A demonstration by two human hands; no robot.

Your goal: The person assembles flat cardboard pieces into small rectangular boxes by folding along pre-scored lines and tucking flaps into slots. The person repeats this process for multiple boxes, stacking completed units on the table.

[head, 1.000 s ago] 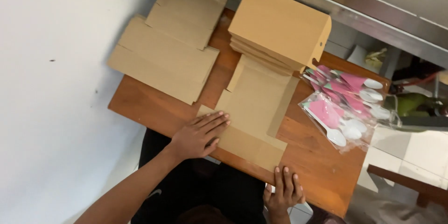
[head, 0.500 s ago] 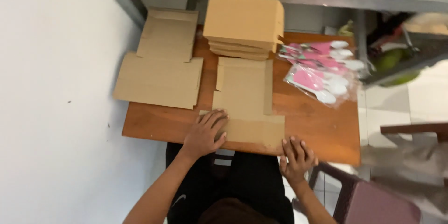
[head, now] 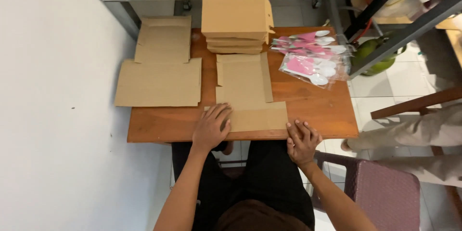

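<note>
Stack of folded cardboard boxes (head: 237,21) at far edge of wooden table (head: 317,108), w/ clear packets of pink-and-white plastic spoons (head: 312,60) just right of it. Two flat cardboard blanks (head: 161,69) overhang the table's left side. Maroon woven chair (head: 385,195) stands on white tile floor (head: 409,74) at lower right; green round object (head: 370,55) under metal frame.

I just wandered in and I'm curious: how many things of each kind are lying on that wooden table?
Flat unfolded cardboard sheets: 3, one under the left hand and right hand, two at the left
Stack of folded cardboard boxes: 1 stack, box count unclear
Clear packets with pink and white items: 1 pile, packet count unclear
Total: 5
</note>
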